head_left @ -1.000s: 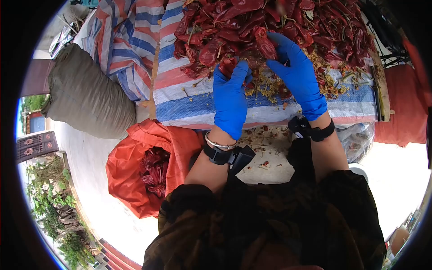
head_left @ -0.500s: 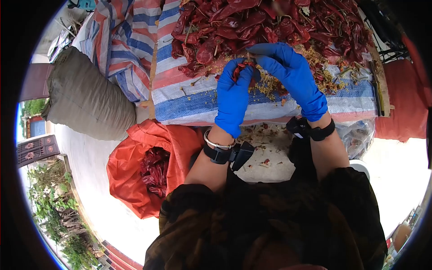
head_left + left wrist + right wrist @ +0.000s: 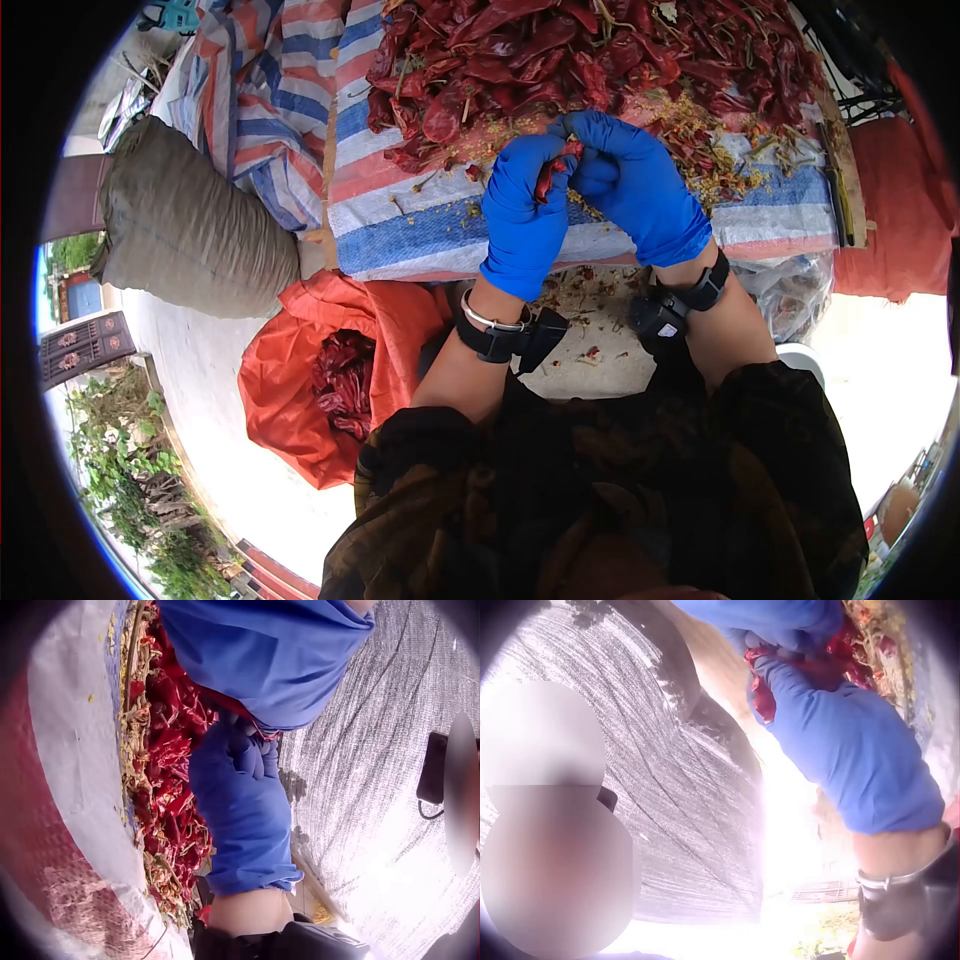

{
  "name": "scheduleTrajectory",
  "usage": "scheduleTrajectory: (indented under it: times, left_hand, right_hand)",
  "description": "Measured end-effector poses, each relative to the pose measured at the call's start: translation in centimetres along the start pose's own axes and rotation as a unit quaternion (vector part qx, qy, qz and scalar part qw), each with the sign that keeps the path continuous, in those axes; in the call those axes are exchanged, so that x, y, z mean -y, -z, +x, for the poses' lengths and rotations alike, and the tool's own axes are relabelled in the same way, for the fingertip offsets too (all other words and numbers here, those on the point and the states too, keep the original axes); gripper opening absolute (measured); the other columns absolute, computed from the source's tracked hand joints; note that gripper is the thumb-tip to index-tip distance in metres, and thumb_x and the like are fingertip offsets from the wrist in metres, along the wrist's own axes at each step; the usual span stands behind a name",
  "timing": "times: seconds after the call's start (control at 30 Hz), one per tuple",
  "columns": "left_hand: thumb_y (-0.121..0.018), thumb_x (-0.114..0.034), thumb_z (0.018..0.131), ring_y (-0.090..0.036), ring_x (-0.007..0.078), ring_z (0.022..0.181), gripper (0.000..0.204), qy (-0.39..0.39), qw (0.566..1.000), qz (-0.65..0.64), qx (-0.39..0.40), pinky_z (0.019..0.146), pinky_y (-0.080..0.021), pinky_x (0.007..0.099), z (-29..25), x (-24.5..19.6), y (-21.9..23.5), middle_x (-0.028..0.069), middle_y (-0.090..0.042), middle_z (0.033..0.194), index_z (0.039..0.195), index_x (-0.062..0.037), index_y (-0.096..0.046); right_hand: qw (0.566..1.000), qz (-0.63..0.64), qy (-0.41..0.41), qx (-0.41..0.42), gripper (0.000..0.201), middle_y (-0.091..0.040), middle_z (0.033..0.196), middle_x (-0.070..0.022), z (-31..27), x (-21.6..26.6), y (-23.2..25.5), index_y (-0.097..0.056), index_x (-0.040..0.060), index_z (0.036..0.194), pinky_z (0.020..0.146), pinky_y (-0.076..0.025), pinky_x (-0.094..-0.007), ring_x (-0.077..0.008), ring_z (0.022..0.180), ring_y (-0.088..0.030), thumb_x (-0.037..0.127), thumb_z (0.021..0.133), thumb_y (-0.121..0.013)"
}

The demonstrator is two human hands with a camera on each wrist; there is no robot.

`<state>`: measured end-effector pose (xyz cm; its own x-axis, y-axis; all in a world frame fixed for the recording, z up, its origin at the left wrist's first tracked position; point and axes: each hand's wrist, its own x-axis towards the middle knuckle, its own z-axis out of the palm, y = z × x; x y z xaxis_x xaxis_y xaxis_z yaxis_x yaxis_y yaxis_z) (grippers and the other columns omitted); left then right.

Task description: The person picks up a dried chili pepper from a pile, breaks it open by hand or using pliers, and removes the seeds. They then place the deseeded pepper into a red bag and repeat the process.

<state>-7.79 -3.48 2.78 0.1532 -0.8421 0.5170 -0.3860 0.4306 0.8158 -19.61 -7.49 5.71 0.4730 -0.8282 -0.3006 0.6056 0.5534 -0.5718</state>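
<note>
My two hands, in blue gloves, meet over the near part of a striped woven sheet (image 3: 420, 240). The left hand (image 3: 525, 215) grips a dried red chili pepper (image 3: 546, 182), part of it showing between thumb and fingers. Curled against the upper end of that pepper, the right hand (image 3: 645, 185) pinches at it; its fingertips are partly hidden. In the right wrist view, red pieces of the pepper (image 3: 763, 699) stick out beside the left thumb. A large heap of dried red chili peppers (image 3: 540, 50) lies just beyond the hands.
Yellow seeds and stem bits (image 3: 730, 180) are strewn before the heap. An open orange-red sack (image 3: 270, 390) holding chili peppers stands on the floor at left, below a full grey-brown sack (image 3: 200, 220). A knife-like tool (image 3: 838, 190) lies along the sheet's right edge.
A second ago the hands were apart, the right one at a chili pepper by the heap. It has come left and nearer, and now joins the left hand at one pepper.
</note>
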Motion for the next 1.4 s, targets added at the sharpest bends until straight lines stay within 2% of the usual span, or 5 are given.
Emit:
scheduleTrajectory:
  times: [0.43,1.17,1.23,1.3,1.4]
  left_hand:
    - [-0.063,-0.008,0.076,-0.055,0.0183,0.074,0.020,0.094,0.994,-0.047,0.008,0.066,-0.045,0.0282,0.5,-1.9,-0.8,0.0077,-0.055,0.084,0.093,-0.0056,-0.052]
    - [-0.058,-0.016,0.083,-0.049,0.0067,0.061,0.016,-0.015,0.994,-0.106,0.032,0.052,-0.038,0.0192,0.2,-0.9,0.4,0.0018,-0.058,0.075,0.094,-0.0042,-0.056]
    - [-0.055,-0.014,0.084,-0.044,0.0085,0.050,0.011,0.306,0.889,-0.335,0.065,0.046,-0.036,0.0232,0.7,-2.3,1.0,0.0039,-0.052,0.065,0.087,-0.0037,-0.055]
    - [-0.052,-0.018,0.086,-0.038,0.0074,0.046,0.014,0.334,0.822,-0.453,0.085,0.043,-0.030,0.0223,0.9,-1.3,1.0,0.0021,-0.047,0.060,0.086,-0.0039,-0.054]
    - [-0.048,-0.023,0.088,-0.028,0.0061,0.042,0.020,0.370,0.701,-0.598,0.116,0.040,-0.022,0.0214,1.1,-1.0,1.2,-0.0016,-0.038,0.054,0.084,-0.0038,-0.052]
  right_hand:
    - [0.893,-0.351,0.276,-0.060,0.014,-0.054,0.067,0.0010,0.2,0.2,0.7,-0.060,0.0043,0.082,0.057,-0.038,-0.0214,-0.0058,0.062,-0.046,0.017,0.077,-0.063]
    - [0.995,-0.013,-0.044,0.090,0.015,-0.054,0.068,0.0015,-0.4,0.6,1.3,-0.058,0.0058,0.092,0.043,-0.025,-0.0181,-0.0033,0.049,-0.039,0.018,0.083,-0.056]
    - [0.993,-0.011,-0.034,0.113,0.014,-0.057,0.073,0.0002,-0.5,0.4,1.1,-0.058,0.0055,0.092,0.046,-0.031,-0.0177,-0.0040,0.054,-0.045,0.017,0.083,-0.056]
    - [0.880,-0.367,0.301,-0.020,0.016,-0.057,0.074,-0.0020,-0.1,-0.1,0.2,-0.058,0.0043,0.093,0.058,-0.041,-0.0211,-0.0080,0.066,-0.051,0.016,0.082,-0.058]
    - [0.890,-0.368,0.262,0.068,0.015,-0.058,0.083,-0.0019,0.0,1.3,0.5,-0.058,0.0026,0.093,0.072,-0.043,-0.0232,-0.0088,0.080,-0.052,0.012,0.082,-0.058]
